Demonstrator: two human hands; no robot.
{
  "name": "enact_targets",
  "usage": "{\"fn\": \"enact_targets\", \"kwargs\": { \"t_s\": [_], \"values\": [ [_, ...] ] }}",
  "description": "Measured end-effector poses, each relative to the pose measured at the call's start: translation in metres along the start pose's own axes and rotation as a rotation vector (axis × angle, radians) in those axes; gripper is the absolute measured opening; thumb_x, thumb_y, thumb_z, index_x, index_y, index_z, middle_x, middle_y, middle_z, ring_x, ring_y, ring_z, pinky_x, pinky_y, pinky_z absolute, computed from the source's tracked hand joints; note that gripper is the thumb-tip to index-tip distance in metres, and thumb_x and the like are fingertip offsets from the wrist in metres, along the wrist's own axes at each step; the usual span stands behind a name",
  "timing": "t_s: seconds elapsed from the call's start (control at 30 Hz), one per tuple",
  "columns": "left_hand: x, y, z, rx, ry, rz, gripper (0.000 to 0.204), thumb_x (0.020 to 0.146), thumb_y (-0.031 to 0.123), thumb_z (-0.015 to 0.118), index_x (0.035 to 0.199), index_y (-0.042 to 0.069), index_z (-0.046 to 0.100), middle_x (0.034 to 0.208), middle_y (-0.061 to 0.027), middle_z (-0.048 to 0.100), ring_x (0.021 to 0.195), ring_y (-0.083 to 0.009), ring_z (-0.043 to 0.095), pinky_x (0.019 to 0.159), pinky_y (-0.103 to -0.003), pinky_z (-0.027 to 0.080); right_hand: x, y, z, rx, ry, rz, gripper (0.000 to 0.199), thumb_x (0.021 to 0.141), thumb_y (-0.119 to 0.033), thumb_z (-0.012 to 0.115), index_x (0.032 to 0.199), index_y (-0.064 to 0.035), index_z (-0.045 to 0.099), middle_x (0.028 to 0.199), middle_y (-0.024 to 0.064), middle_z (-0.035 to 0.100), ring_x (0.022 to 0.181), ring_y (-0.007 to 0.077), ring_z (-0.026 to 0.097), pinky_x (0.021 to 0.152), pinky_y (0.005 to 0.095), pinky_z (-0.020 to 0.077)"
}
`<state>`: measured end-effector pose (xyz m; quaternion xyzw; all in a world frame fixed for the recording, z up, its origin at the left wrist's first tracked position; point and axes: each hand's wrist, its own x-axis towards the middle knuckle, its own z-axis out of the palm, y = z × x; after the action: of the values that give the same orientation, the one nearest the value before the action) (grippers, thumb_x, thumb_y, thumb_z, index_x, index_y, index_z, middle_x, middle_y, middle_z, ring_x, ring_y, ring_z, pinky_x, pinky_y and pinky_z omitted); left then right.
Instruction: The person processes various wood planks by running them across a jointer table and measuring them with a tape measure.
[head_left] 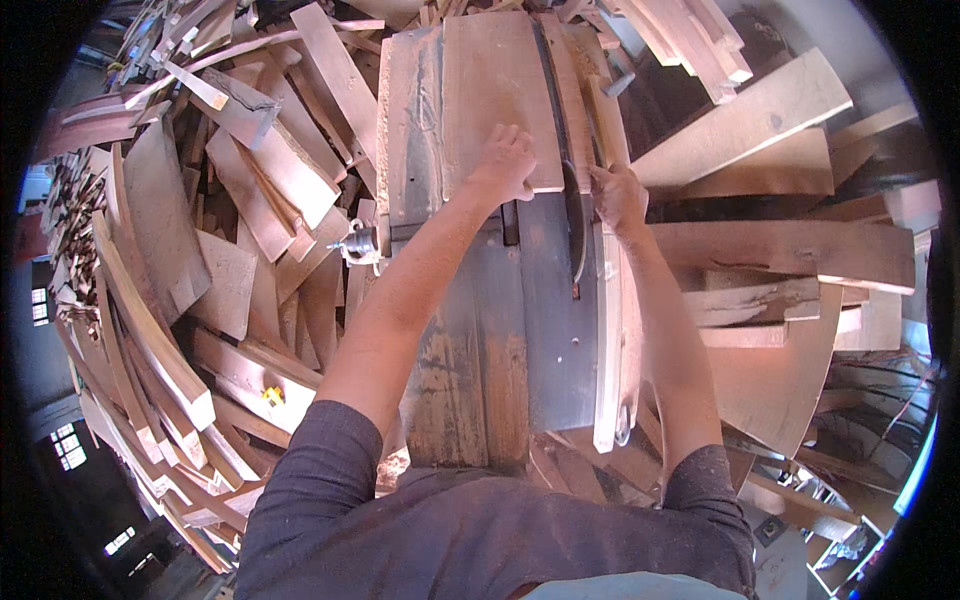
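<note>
On the metal tabletop point(565, 350), a wide board point(495, 80) lies flat, its near corner beside the saw blade point(576, 225). The left hand point(508, 165) rests on that board, fingers bent. The right hand point(620, 200), fingers curled, is at a wooden strip point(608, 350); I cannot tell whether either grips.

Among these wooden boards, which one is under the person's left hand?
The wide, flat board on the saw table, left of the dark blade; only it has the left hand on top.
</note>
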<state>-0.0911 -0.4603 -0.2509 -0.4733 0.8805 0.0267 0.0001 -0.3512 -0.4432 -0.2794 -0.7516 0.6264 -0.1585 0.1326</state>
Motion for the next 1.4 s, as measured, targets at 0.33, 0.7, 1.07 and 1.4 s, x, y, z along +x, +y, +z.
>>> {"fn": "enact_targets", "kwargs": {
  "t_s": [0.33, 0.7, 1.07, 1.4],
  "values": [
    [-0.038, -0.099, 0.035, -0.139, 0.333, -0.370, 0.067, 0.077, 0.034, 0.085, 0.133, 0.008, 0.059, 0.144, -0.0216, 0.054, 0.135, -0.0405, 0.048, 0.113, -0.051, 0.039, 0.120, 0.015, -0.003, -0.006, 0.002, -0.253, 0.027, 0.080, -0.014, 0.069, 0.106, -0.0071, 0.073, 0.099, 0.0165, 0.072, 0.104, 0.0417, 0.068, 0.086, 0.0502, 0.0567],
    [-0.063, -0.126, 0.027, -0.669, 0.140, -0.724, 0.061, 0.074, 0.023, 0.086, 0.122, -0.001, 0.059, 0.110, -0.0278, 0.070, 0.107, -0.0446, 0.067, 0.097, -0.050, 0.054, 0.193, -0.045, -0.002, -0.326, -0.168, -0.069, 0.073, 0.086, -0.029, 0.078, 0.149, -0.0073, 0.048, 0.133, 0.0278, 0.063, 0.120, 0.0452, 0.063, 0.100, 0.0511, 0.0523],
    [-0.068, -0.130, 0.047, -1.605, 0.205, -1.006, 0.045, 0.087, 0.017, 0.079, 0.118, -0.010, 0.063, 0.101, -0.0167, 0.070, 0.086, -0.0205, 0.070, 0.072, -0.034, 0.060, 0.224, -0.021, 0.006, 0.104, -0.036, 0.187, 0.052, 0.074, -0.014, 0.078, 0.123, 0.0001, 0.067, 0.102, 0.0171, 0.075, 0.091, 0.0301, 0.073, 0.081, 0.0407, 0.0575],
    [-0.059, -0.140, 0.069, -1.744, 0.360, -1.206, 0.044, 0.085, 0.016, 0.080, 0.115, -0.011, 0.063, 0.097, -0.0161, 0.071, 0.075, -0.0220, 0.070, 0.063, -0.033, 0.060, 0.088, -0.002, -0.155, 1.124, -0.173, 0.580, 0.055, 0.090, -0.020, 0.070, 0.140, -0.0009, 0.059, 0.106, 0.0097, 0.071, 0.080, 0.0173, 0.068, 0.067, 0.0315, 0.0573]
  ]
}}
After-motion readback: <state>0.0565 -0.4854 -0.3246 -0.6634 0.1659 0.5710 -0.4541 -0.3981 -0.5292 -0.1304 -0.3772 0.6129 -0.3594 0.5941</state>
